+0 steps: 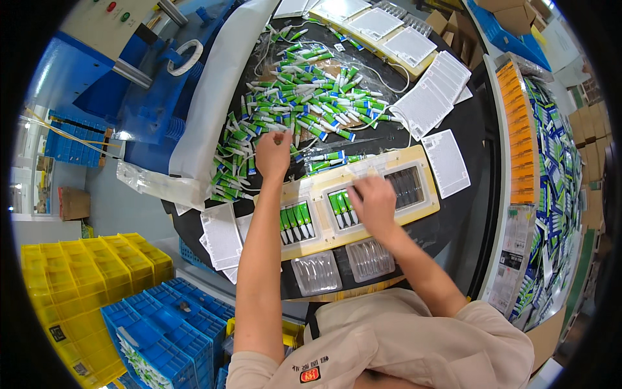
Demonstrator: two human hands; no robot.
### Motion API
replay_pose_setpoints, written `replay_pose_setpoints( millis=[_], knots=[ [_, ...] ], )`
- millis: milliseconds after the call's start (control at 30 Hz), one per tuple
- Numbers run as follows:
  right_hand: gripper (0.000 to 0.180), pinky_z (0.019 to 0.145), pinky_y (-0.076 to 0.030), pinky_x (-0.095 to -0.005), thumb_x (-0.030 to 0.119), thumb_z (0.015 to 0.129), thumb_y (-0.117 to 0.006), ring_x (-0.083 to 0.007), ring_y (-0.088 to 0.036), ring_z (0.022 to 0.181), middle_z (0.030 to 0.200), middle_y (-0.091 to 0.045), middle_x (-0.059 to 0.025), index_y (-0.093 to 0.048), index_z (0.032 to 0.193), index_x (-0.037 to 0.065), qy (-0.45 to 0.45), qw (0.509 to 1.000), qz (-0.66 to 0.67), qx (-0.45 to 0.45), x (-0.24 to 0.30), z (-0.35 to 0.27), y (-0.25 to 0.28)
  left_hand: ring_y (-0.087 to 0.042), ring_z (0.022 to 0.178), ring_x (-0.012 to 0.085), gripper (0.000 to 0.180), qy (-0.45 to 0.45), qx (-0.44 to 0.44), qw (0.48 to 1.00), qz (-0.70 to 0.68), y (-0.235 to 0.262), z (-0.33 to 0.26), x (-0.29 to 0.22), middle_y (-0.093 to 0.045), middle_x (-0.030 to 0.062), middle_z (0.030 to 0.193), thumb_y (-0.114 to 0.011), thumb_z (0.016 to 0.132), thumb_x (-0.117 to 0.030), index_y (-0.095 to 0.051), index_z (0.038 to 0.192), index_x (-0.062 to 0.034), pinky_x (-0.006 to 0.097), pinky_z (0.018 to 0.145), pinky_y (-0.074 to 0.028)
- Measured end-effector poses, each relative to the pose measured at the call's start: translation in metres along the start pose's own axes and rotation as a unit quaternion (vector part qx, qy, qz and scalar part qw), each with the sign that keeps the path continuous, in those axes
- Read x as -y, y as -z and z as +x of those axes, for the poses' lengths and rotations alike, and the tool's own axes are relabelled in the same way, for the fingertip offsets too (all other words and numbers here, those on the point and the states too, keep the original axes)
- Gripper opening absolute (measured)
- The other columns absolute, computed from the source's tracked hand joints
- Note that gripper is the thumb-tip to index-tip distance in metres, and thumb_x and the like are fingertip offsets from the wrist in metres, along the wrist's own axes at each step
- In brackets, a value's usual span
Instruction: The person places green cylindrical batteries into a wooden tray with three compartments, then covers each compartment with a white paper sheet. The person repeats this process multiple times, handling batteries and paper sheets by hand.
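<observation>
My left hand (273, 155) is over the near edge of a heap of small green, white and blue tubes (304, 97), its fingers curled together; what is between them is hidden. Slightly blurred, my right hand (376, 200) bends its fingers down over the middle of a cream frame (414, 155). Under its fingertips, a clear blister tray holds a few upright green-and-white tubes (338, 204); whether the hand grips one I cannot make out. To the left, another tray in the frame holds a row of tubes (297, 220). The frame's right opening holds a tray (403, 185) with dark-looking slots.
Stacked clear blister trays (316, 272) lie at the table's near edge. White printed cards (431, 94) are spread on the right, others (221, 236) on the left. A second cream frame (382, 32) stands at the back. Blue crates (162, 324) and yellow crates (84, 272) fill the lower left.
</observation>
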State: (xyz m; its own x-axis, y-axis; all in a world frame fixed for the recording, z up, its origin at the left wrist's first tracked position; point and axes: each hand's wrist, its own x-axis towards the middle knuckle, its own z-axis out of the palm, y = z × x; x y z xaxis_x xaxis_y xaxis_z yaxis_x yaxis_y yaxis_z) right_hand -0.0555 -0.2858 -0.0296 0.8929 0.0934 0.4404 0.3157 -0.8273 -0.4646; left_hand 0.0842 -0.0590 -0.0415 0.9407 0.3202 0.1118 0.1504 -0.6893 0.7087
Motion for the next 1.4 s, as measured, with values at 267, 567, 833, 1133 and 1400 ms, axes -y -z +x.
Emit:
replay_pose_setpoints(
  millis=[267,567,833,1133,1400],
  knots=[
    [0.020,0.080,-0.052,-0.0490,0.017,0.081,-0.076,-0.0391,-0.065,0.092,0.095,-0.064,-0.0178,-0.065,0.089,0.002,-0.022,0.982,0.024,0.186,-0.060,0.145,-0.068,-0.073,0.087,0.0337,0.040,0.021,0.179,0.946,0.268,-0.007,0.030,-0.017,-0.075,0.0124,0.094,-0.085,0.077,-0.041,-0.072,0.088,-0.0049,0.046,0.070,-0.057],
    [0.019,0.066,-0.057,-0.0377,-0.002,0.080,-0.076,-0.0305,-0.068,0.076,0.094,-0.068,-0.0126,-0.072,0.099,-0.001,0.079,0.986,0.131,-0.069,-0.010,-0.019,0.029,-0.073,0.090,0.0361,0.037,0.019,0.191,0.946,0.262,-0.012,0.028,-0.022,-0.075,0.0151,0.097,-0.088,0.074,-0.036,-0.073,0.087,-0.0045,0.046,0.074,-0.059],
    [0.020,0.075,-0.052,-0.0407,0.006,0.080,-0.078,-0.0286,-0.062,0.088,0.099,-0.069,-0.0102,-0.072,0.098,0.001,0.045,0.996,0.060,-0.047,-0.002,-0.021,0.013,-0.073,0.080,0.0329,0.030,-0.010,0.114,0.959,0.260,-0.027,0.024,-0.013,-0.076,0.0116,0.084,-0.084,0.073,-0.036,-0.075,0.077,-0.0079,0.045,0.067,-0.056],
    [0.015,0.078,-0.054,-0.0463,0.011,0.077,-0.072,-0.0362,-0.068,0.094,0.098,-0.069,-0.0151,-0.072,0.090,0.002,0.053,0.933,-0.054,0.353,-0.022,0.134,-0.073,-0.071,0.091,0.0298,0.024,-0.003,0.008,0.999,0.036,0.012,0.017,0.001,-0.075,0.0077,0.097,-0.075,0.083,-0.033,-0.078,0.092,-0.0104,0.042,0.079,-0.054],
    [0.016,0.083,-0.057,-0.0430,0.006,0.085,-0.069,-0.0354,-0.069,0.095,0.104,-0.070,-0.0167,-0.070,0.100,0.001,0.033,0.973,0.176,0.143,-0.041,0.062,0.025,-0.062,0.074,0.0074,0.023,0.081,0.077,0.966,-0.231,0.060,-0.090,0.000,-0.072,0.0012,0.085,-0.077,0.090,-0.019,-0.075,0.104,-0.0006,0.024,0.067,-0.049]
  ],
)
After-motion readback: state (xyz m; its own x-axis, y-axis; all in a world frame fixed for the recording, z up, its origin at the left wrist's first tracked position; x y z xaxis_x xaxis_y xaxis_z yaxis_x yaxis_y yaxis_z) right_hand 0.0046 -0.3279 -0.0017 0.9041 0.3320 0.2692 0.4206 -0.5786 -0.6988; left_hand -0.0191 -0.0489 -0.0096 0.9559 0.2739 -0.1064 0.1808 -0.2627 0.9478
